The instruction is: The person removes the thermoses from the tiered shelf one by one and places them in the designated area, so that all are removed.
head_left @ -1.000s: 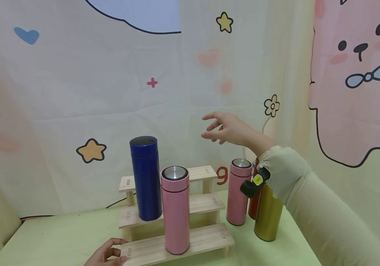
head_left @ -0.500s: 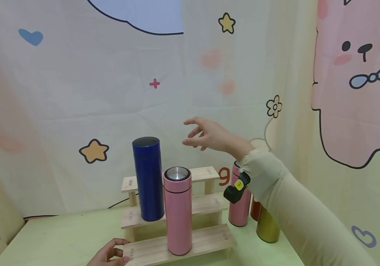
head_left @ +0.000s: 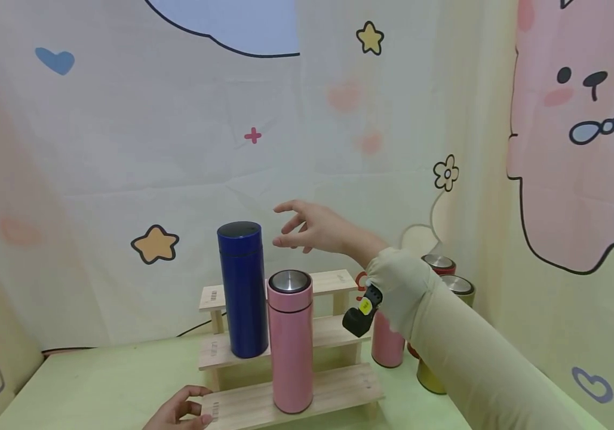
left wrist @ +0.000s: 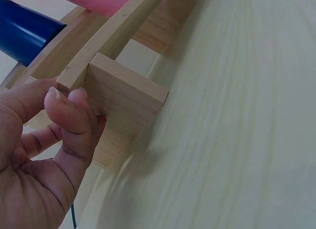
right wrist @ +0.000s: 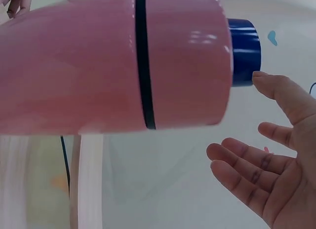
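Note:
My left hand [head_left: 180, 409] pinches the left end of the bottom step of a wooden three-step stand [head_left: 341, 385]; the left wrist view shows fingertips at the board's corner [left wrist: 74, 73]. On that step stands a pink thermos [head_left: 292, 352] with a steel-topped lid. A taller blue thermos [head_left: 242, 292] rises from the middle step behind it. In the air just right of the blue lid is my right hand [head_left: 320, 227], fingers loosely spread and holding nothing. The right wrist view has the pink thermos [right wrist: 187, 61] large in front, with the blue lid [right wrist: 245, 51] beyond.
Right of the stand, partly hidden by my right sleeve [head_left: 457, 334], are another pink thermos [head_left: 387, 346], a red thermos [head_left: 438, 263] and a gold thermos [head_left: 457, 285]. A printed cloth [head_left: 124, 143] hangs behind the pale green table [head_left: 97, 388].
My right hand has moved left and slightly down, from the air above the right side of the stand to beside the blue lid. My left hand keeps its place at the stand.

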Demonstrator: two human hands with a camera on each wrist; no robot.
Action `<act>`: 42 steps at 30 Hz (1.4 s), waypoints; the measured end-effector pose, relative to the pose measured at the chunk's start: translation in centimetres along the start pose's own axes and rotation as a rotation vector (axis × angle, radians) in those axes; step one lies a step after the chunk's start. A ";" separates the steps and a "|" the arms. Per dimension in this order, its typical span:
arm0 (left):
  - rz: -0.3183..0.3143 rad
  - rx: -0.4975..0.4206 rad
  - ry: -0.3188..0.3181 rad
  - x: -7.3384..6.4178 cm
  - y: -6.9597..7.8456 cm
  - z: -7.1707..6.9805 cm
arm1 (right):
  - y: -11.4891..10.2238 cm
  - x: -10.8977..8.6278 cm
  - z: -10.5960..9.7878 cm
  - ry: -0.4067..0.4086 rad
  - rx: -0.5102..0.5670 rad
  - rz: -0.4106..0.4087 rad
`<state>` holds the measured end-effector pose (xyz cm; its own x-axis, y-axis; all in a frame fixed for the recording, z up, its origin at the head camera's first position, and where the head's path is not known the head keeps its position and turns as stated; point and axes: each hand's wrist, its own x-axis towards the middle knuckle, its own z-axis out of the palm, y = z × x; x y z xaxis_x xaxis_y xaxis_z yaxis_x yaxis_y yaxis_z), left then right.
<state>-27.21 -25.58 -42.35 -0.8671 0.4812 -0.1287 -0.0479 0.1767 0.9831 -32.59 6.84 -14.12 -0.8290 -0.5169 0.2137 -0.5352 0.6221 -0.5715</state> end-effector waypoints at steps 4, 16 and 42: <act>0.006 0.010 0.010 0.0 0.0 0.0 | -0.4 0.5 0.8 -0.024 0.026 -0.007; -0.020 0.029 0.030 0.0 0.2 0.1 | -1.4 1.6 2.9 -0.091 0.042 0.011; 0.006 0.057 0.038 -0.2 0.3 0.2 | -1.6 2.2 4.4 -0.052 0.102 0.010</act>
<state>-26.91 -25.43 -42.01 -0.8855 0.4498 -0.1165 -0.0148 0.2233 0.9746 -32.84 2.16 -16.26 -0.8231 -0.5426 0.1674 -0.5055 0.5659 -0.6513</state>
